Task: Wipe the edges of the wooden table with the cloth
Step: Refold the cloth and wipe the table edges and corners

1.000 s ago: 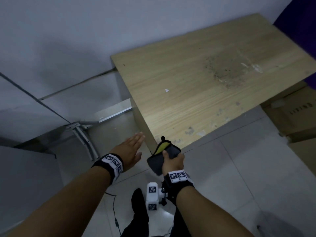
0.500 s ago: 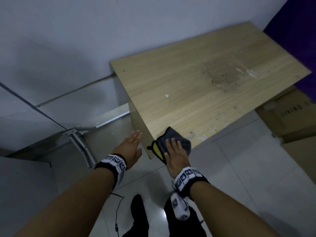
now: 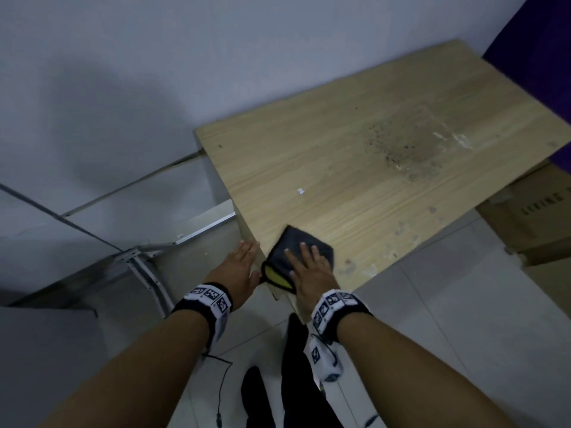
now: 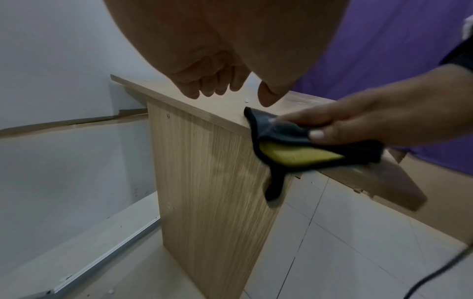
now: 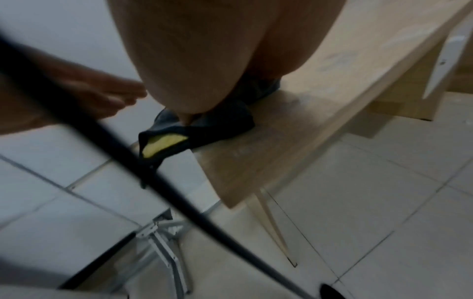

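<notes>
The wooden table [image 3: 355, 168] stands against the wall, its near left corner right in front of me. A dark cloth [image 3: 285, 247] with a yellow inner side lies on that corner, and one flap hangs over the edge [image 4: 275, 182]. My right hand [image 3: 304, 265] lies flat on the cloth with straight fingers and presses it to the tabletop. My left hand [image 3: 242, 261] is open beside the table's left edge, level with the cloth. In the left wrist view its fingers [image 4: 212, 87] hang just above that edge. Whether they touch the wood is unclear.
A brown stain [image 3: 411, 149] and pale specks mark the tabletop. Cardboard boxes [image 3: 531, 220] stand under and beside the table's right end. A metal frame [image 3: 145, 267] lies on the tiled floor at the left. A purple fabric [image 3: 537, 41] hangs at the far right.
My right hand has brought the cloth up from in front of the corner onto the tabletop and flattened on it. My left hand has moved in toward the table's left edge.
</notes>
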